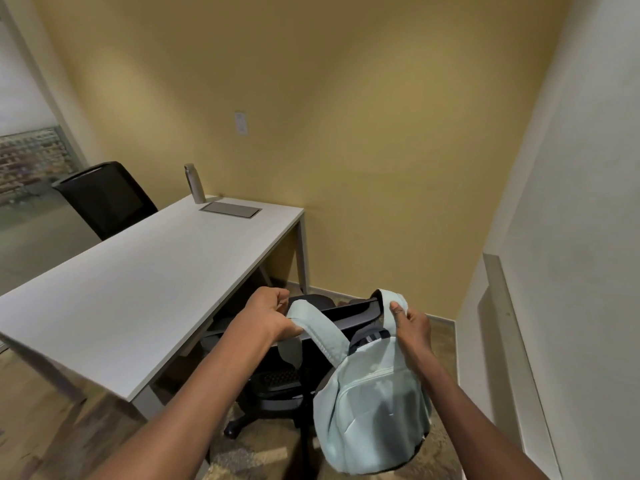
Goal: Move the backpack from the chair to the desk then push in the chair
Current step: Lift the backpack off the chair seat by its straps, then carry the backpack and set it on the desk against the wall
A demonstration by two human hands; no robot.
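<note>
A pale mint backpack (pixel 372 414) hangs behind the backrest of a black office chair (pixel 277 382), at the lower middle of the head view. Its two shoulder straps loop over the top edge of the backrest. My left hand (pixel 268 313) is closed around the left strap near the backrest's left corner. My right hand (pixel 412 323) pinches the right strap where it goes over the top. The chair faces the white desk (pixel 138 289) on its left, with the seat partly under the desk's near end. The chair's base shows below the bag.
On the desk's far end stand a white bottle (pixel 194 183) and a grey flush cable hatch (pixel 230 209). A second black chair (pixel 107 199) sits beyond the desk. A yellow wall runs behind, and a white wall with a ledge (pixel 502 306) closes the right side.
</note>
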